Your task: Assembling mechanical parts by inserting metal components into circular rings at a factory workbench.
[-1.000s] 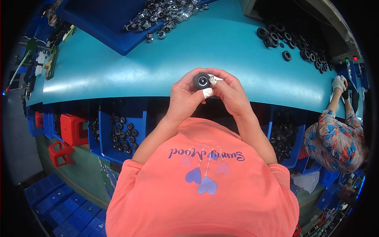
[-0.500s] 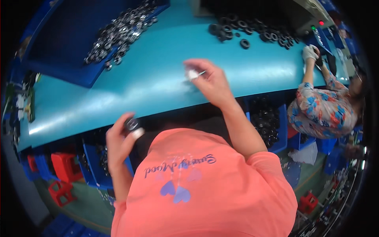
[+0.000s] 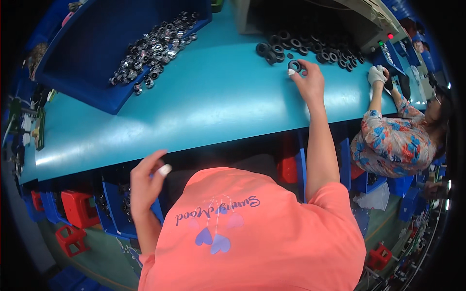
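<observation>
My right hand reaches over the turquoise table to the near edge of a heap of black rings. Its thumb, with a white cover on the tip, and its fingers pinch one black ring. My left hand hovers by the table's front edge with thumb and fingers apart. Its thumb tip also has a white cover, and nothing shows between the fingers. Farther left, many shiny black-and-silver round parts spill from a tilted blue bin onto the tabletop.
A grey machine housing stands behind the rings. Blue bins with black parts sit below the table edge. At right, a co-worker in a flowered top works with a gloved hand. Red stools stand at lower left.
My right hand has moved away from me and right, from mid-table to the ring heap, and now grips a ring. The black round part in my left hand is no longer visible.
</observation>
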